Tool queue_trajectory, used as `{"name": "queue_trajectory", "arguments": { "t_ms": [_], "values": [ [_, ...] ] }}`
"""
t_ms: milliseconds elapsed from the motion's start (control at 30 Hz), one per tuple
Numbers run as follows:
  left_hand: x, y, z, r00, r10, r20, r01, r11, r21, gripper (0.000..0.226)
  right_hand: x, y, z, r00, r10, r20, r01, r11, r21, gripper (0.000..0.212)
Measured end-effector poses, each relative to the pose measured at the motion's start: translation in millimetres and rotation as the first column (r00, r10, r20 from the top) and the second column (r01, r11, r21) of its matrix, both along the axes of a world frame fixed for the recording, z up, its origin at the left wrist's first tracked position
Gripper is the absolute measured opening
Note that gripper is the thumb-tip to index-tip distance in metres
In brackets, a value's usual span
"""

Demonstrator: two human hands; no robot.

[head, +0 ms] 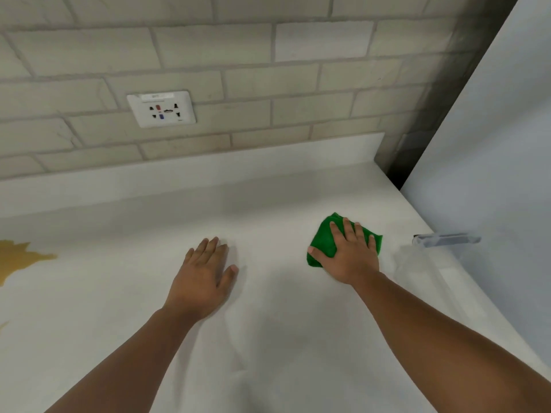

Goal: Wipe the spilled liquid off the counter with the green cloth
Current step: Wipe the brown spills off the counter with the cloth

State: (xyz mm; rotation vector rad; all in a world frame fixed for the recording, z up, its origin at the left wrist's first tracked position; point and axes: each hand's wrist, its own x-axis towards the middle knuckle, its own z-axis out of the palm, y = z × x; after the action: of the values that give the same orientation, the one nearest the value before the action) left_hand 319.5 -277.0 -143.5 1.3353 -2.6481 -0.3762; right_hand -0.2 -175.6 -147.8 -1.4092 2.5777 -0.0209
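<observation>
The right hand lies flat, fingers spread, pressing the folded green cloth onto the bench. The left hand rests open and flat. Far left of it spreads the yellowish spill.

green cloth, yellowish-brown spill, seemingly white counter

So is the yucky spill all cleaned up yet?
Not yet. Done: the right hand lies flat on the green cloth. In hand: no wiping shows; the cloth sits far right of the yellow-brown spill, and the left hand rests flat on the counter. Left: bring the cloth over and wipe the puddle.
</observation>
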Motion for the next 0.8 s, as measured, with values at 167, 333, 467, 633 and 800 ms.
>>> {"name": "queue_trajectory", "arguments": {
  "t_ms": [167,333,467,633,800],
  "values": [
    [-3,-28,-1,0.998,0.066,-0.015,-0.066,0.998,-0.012,0.079,-40,-39,-2,0.992,-0.128,0.01,0.128,0.992,-0.007,0.103],
    [-6,-46,-8,0.998,0.058,-0.027,-0.06,0.995,-0.079,0.068,-67,-83,-3,0.957,-0.288,0.022,0.288,0.958,-0.007,0.089],
    [-3,-55,-12,0.994,0.1,-0.047,-0.104,0.991,-0.089,0.063,-87,-115,-4,0.93,-0.366,0.032,0.366,0.931,0.01,0.078],
    [10,-70,-21,0.988,0.147,-0.04,-0.15,0.985,-0.08,0.067,-100,-145,2,0.947,-0.32,0.028,0.317,0.945,0.085,0.078],
    [10,-82,-22,0.985,0.174,-0.019,-0.175,0.979,-0.102,0.069,-72,-170,3,0.993,-0.115,-0.004,0.115,0.991,0.074,0.076]
  ]
}}
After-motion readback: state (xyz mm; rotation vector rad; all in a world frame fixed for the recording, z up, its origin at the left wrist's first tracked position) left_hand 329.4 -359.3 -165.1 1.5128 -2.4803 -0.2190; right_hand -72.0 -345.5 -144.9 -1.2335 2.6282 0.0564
